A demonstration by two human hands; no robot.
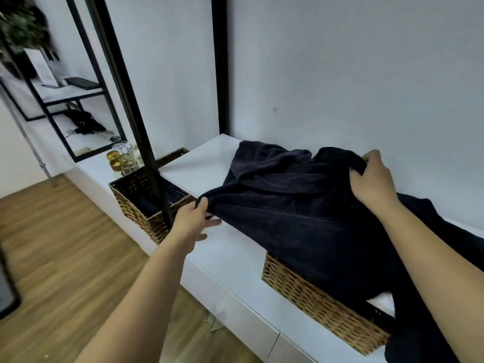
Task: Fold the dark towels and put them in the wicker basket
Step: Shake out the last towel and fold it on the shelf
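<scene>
1. We see the dark towel [301,205] spread in loose folds over the white tabletop [230,255], its near part draped over the top of the near wicker basket [314,305] and a tail hanging down past that basket's right end.
2. Our left hand [193,218] makes a grip on the towel's left corner: thumb and forefinger pinch the cloth, while the other fingers lie straight below it, against the tabletop.
3. Our right hand [372,176] makes a fuller grip on the towel's far right edge, fingers curled over a bunched ridge of cloth, close to the white wall [340,74].
4. Between the two grips the towel is pulled fairly taut along its near side and rumpled on the far side.
5. Left of the left grip, just beside it, stands a second wicker basket [136,205] with dark cloth lying inside it.
6. A black metal post [136,121] rises in front of that basket, crossing its opening and partly blocking our sight of what it holds.
7. Beyond that basket, further left, stand a few glass jars [121,158], some with amber contents.
8. Farther off on the left stands a black-framed shelf [65,100] bearing blurred dark things and a plant [21,27].
9. Below the left forearm lies the wooden floor [65,244].
</scene>
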